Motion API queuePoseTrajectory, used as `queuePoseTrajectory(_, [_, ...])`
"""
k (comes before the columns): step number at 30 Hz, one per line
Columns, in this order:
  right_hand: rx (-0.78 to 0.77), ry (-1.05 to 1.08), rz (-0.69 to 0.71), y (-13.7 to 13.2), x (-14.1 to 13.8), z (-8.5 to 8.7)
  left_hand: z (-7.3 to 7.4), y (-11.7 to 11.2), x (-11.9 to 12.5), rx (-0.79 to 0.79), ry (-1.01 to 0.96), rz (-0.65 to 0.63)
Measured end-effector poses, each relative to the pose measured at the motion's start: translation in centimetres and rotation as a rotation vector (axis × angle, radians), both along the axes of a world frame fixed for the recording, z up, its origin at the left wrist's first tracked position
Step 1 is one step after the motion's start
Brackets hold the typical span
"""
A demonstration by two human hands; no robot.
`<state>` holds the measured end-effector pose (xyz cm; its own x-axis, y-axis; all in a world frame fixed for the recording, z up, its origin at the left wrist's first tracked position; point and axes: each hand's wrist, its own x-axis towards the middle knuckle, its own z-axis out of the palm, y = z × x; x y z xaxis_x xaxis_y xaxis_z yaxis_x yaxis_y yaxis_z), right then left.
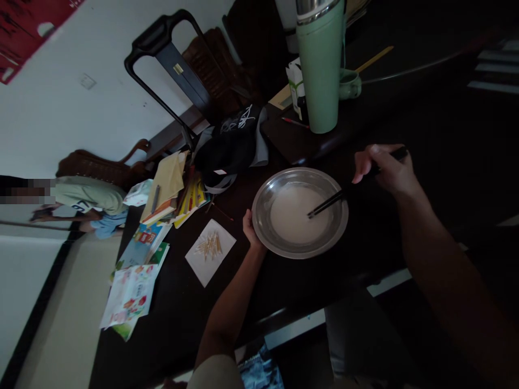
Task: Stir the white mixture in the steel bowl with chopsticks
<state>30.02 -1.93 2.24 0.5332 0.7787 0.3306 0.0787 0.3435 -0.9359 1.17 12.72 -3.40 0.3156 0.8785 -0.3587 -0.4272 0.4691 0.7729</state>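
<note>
Snugly, right hand [391, 168] round chopsticks [329, 202], left [252, 231] against bowl [261, 210].

Chopstick tips [312, 214] in the bowl [300, 252]

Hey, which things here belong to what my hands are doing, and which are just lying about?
In use:
- metal bowl, left hand at its side
- pale mixture inside
- black chopsticks, in your right hand

Lying about:
- green tumbler
- red pen
- black bag
- books
- small sticks on white paper
</note>
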Motion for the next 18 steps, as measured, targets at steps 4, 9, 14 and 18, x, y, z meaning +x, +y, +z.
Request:
queuePoseTrajectory(4, [-0.132, -0.105, 0.204, 0.2, -0.8, 0.6, 0.1, -0.1, 0.0, -0.027, -0.002, -0.01])
queuePoseTrajectory(9, [-0.132, -0.179, 0.121, 0.4, -1.1, 0.7, 0.1, 0.0, 0.0, -0.028, 0.001, 0.002])
queuePoseTrajectory(14, [0.005, -0.028, -0.051, 0.0, 0.0, -0.1, 0.0, 0.0, 0.0, -0.006, 0.009, -0.001])
queuePoseTrajectory(18, [-0.108, -0.072, 0.152, 0.1, -0.5, 0.2, 0.0, 0.0, 0.0, -0.015, 0.006, -0.01])
